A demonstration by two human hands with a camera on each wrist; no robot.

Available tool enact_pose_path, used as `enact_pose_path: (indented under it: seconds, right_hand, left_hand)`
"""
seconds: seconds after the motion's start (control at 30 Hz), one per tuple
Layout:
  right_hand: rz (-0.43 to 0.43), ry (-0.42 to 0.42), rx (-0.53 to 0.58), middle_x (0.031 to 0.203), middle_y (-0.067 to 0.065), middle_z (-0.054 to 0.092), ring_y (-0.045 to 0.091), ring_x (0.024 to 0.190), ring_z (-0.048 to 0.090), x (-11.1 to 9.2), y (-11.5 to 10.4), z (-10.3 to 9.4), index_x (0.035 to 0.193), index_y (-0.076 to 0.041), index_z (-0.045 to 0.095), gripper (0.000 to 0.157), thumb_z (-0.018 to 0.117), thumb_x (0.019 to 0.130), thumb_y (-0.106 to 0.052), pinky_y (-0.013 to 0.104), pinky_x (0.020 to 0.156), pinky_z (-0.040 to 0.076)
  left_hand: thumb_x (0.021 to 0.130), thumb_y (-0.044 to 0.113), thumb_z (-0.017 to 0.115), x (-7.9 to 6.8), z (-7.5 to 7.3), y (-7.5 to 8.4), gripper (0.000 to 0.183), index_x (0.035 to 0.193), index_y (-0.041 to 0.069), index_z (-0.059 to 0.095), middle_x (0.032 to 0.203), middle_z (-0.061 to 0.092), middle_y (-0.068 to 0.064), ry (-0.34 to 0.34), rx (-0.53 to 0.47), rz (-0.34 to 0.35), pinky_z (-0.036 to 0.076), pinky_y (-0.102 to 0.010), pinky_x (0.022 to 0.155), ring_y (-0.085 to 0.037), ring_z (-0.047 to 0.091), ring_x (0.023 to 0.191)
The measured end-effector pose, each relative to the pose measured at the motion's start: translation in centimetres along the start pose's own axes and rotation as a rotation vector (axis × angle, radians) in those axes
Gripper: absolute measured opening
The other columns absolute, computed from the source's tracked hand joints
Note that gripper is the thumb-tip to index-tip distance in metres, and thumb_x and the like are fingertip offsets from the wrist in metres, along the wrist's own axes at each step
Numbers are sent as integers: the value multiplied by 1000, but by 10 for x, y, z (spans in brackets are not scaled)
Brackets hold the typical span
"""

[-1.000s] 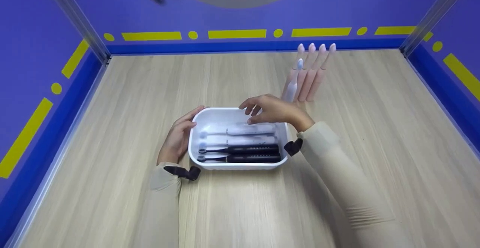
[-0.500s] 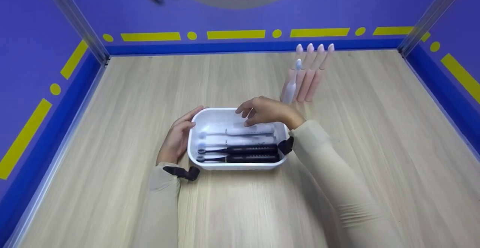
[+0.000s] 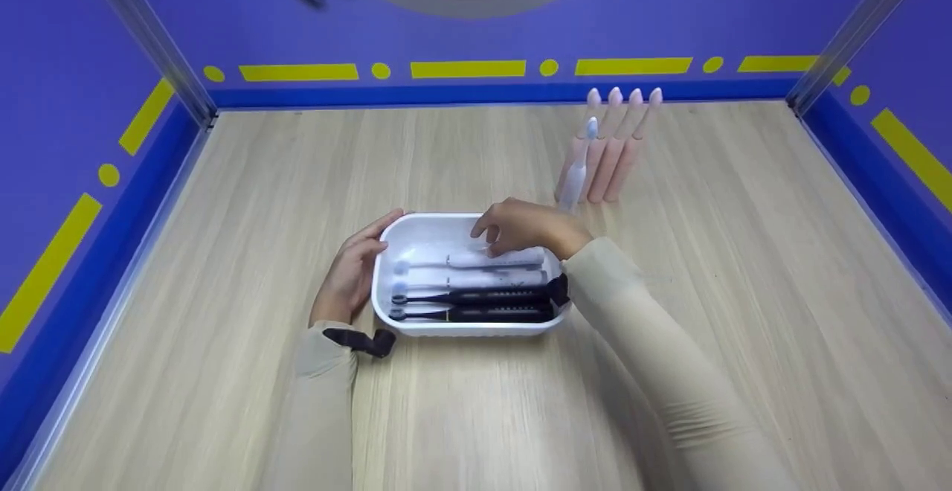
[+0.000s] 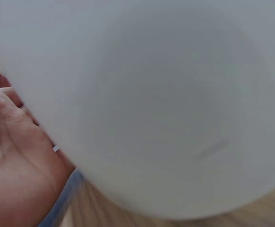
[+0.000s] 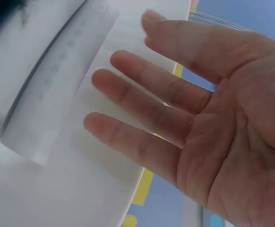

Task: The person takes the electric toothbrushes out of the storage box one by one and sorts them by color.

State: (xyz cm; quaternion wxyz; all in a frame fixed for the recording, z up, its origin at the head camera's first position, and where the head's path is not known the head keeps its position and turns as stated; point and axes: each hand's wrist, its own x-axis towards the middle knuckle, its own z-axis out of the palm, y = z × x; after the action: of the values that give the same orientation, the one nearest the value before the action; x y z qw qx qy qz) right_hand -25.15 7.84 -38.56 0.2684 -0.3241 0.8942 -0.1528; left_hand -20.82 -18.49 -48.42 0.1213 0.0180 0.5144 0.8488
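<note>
A white plastic box [image 3: 446,329] lies on the table with electric toothbrushes in it. Two black toothbrushes [image 3: 502,314] lie along its near side, and two white toothbrushes [image 3: 494,260] beyond them. My left hand [image 3: 349,275] grips the box's left end, thumb at the rim, its fingers along the outer wall; in the left wrist view that wall [image 4: 175,118] hides most fingers. Over the box's far right part hovers my right hand [image 3: 524,227], fingers loosely bent and holding nothing. The right wrist view shows it beside a white toothbrush handle [image 5: 52,80], apart from it.
Behind the right hand, several pink toothbrushes [image 3: 613,167] stand upright in a row, with one white toothbrush [image 3: 573,182] upright in front of them. Purple walls [image 3: 476,37] with yellow marks enclose the wooden table [image 3: 297,164] at the back and sides.
My right hand has moved slightly left and lower toward the white toothbrushes, its forearm shifting left with it. The left hand and the box keep their places.
</note>
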Motion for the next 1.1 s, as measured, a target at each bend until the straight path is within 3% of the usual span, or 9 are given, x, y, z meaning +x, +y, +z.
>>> enact_pose_path:
  seconds: [0.23, 0.6, 1.1]
  right_hand:
    - [113, -51, -42, 116, 11, 69, 22, 107, 63, 6, -5, 5, 124, -9, 65, 43, 66, 81, -5, 37, 93, 50]
    - [124, -23, -89, 109, 10, 70, 21, 96, 62, 10, -4, 12, 114, -7, 71, 38, 70, 77, -2, 35, 86, 52]
    - [161, 33, -120, 118, 11, 67, 24, 105, 59, 9, -6, 18, 112, -13, 73, 38, 72, 75, -3, 40, 89, 51]
  left_hand:
    - [89, -5, 30, 0, 0, 1, 58, 148, -5, 29, 157, 28, -15, -2, 1, -13, 26, -32, 116, -22, 29, 142]
    - [89, -6, 29, 1, 0, 1, 59, 148, -6, 26, 157, 24, -18, -24, -10, -5, 19, -35, 119, -21, 24, 144]
    - [90, -5, 31, 0, -1, 0, 58, 147, -5, 29, 158, 26, -15, -4, -9, -2, 20, -36, 118, -22, 27, 143]
